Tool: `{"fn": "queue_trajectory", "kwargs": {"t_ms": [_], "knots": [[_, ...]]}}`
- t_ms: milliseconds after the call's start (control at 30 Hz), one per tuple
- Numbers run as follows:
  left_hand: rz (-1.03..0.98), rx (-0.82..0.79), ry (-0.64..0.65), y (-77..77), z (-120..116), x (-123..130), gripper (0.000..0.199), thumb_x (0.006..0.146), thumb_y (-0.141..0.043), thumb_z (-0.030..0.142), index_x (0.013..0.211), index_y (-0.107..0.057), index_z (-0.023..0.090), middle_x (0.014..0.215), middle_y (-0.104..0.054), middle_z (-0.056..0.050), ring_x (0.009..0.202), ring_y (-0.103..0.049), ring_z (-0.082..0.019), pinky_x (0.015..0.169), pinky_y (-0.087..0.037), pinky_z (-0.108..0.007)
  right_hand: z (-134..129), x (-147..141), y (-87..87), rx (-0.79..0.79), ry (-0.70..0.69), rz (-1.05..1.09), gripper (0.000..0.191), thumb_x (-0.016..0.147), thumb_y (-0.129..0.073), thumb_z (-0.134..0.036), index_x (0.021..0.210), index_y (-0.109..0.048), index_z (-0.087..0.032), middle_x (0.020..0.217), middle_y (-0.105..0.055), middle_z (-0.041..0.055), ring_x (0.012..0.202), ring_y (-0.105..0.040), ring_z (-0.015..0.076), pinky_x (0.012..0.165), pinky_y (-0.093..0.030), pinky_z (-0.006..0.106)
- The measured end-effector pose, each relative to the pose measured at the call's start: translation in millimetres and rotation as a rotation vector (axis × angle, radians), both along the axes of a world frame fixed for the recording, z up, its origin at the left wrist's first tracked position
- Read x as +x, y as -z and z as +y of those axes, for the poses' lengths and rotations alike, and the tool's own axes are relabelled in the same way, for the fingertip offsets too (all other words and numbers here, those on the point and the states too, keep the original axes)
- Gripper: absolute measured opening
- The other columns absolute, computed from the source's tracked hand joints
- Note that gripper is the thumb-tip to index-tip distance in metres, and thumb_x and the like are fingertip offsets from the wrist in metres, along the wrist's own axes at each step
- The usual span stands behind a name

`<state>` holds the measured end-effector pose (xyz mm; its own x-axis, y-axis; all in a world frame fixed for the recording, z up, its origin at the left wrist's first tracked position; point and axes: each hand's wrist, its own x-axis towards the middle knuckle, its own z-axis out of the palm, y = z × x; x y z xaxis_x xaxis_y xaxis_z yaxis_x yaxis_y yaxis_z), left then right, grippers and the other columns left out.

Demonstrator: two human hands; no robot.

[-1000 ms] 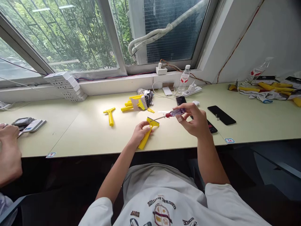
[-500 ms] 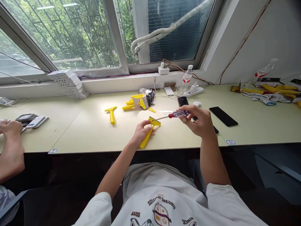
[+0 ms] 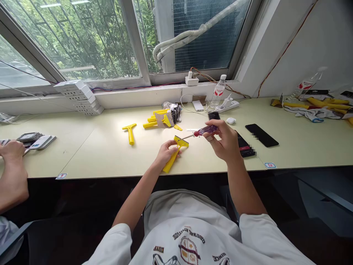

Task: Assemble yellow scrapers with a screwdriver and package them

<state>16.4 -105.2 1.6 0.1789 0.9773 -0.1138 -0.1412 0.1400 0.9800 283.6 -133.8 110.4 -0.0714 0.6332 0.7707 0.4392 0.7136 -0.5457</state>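
Observation:
My left hand [image 3: 165, 154] is closed around a yellow scraper [image 3: 171, 160], its head up and its handle slanting down toward the table's front edge. In my right hand [image 3: 224, 141] is a screwdriver [image 3: 205, 130] with a clear purple and red handle, gripped by the fingers. Its thin shaft points left and the tip is at the scraper's head; a screw there is too small to make out. Left of my hands lies another yellow scraper [image 3: 130, 134]. Behind them is a pile of yellow scrapers [image 3: 154, 123], with a small yellow piece [image 3: 178, 127] beside it.
Two dark phones [image 3: 261, 135] [image 3: 245, 145] lie on the right. At the back stand a water bottle [image 3: 218, 92] and a power strip [image 3: 228, 106]. A co-worker's hand [image 3: 12, 150] is at far left, near stacked grey items [image 3: 30, 137]. Gloves and yellow tools [image 3: 317, 108] lie far right.
My right hand and the screwdriver handle have shifted left and slightly down, uncovering more of the phone behind. The tip stays at the scraper's head, and my left hand holds nearly still.

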Motion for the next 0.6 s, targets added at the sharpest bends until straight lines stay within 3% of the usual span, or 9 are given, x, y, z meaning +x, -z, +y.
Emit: {"fn": "queue_trajectory", "kwargs": {"t_ms": [100,233,467,533,600], "knots": [[0.013,0.001,0.019,0.2,1,-1,0.047,0.088,-0.09,0.033,0.129,-0.072,0.016,0.149,-0.07,-0.019,0.088,-0.081,-0.019,0.07,-0.066,-0.029,0,1,-1.2,-0.061,-0.111,0.02,0.037,0.105,-0.074,-0.052,0.139,-0.07,-0.036,0.131,-0.081,0.0067,0.104,-0.083,0.0252,0.085,-0.073,0.041],[0.01,0.002,0.039,-1.1,1,-1,0.048,0.086,-0.09,0.032,0.128,-0.072,0.016,0.146,-0.071,-0.018,0.087,-0.081,-0.02,0.069,-0.066,-0.029,2,6,1.3,-0.114,-0.235,0.073,0.042,0.106,-0.072,-0.052,0.145,-0.066,-0.036,0.13,-0.081,0.0069,0.096,-0.084,0.0234,0.085,-0.073,0.042],[0.035,0.021,0.051,0.5,2,-2,0.044,0.087,-0.087,0.032,0.126,-0.073,0.017,0.143,-0.073,-0.016,0.081,-0.08,-0.018,0.066,-0.064,-0.029,4,26,-4.2,-0.123,-0.307,-0.025,0.025,0.11,-0.067,-0.05,0.13,-0.067,-0.033,0.13,-0.08,0.0061,0.081,-0.078,0.019,0.08,-0.069,0.04],[0.045,0.022,0.048,0.7,3,-2,0.044,0.087,-0.087,0.032,0.126,-0.072,0.017,0.141,-0.073,-0.015,0.081,-0.079,-0.018,0.065,-0.064,-0.029,1,29,-8.7,-0.134,-0.34,-0.071,0.023,0.111,-0.064,-0.049,0.128,-0.066,-0.033,0.136,-0.077,0.0072,0.086,-0.078,0.0196,0.08,-0.069,0.041],[0.048,0.018,0.043,0.1,2,-2,0.044,0.088,-0.086,0.033,0.127,-0.072,0.018,0.141,-0.073,-0.015,0.081,-0.079,-0.018,0.065,-0.064,-0.029,-2,28,-13.3,-0.112,-0.273,-0.109,0.027,0.109,-0.066,-0.052,0.128,-0.068,-0.033,0.141,-0.074,0.0091,0.101,-0.079,0.0239,0.085,-0.07,0.043]]}}
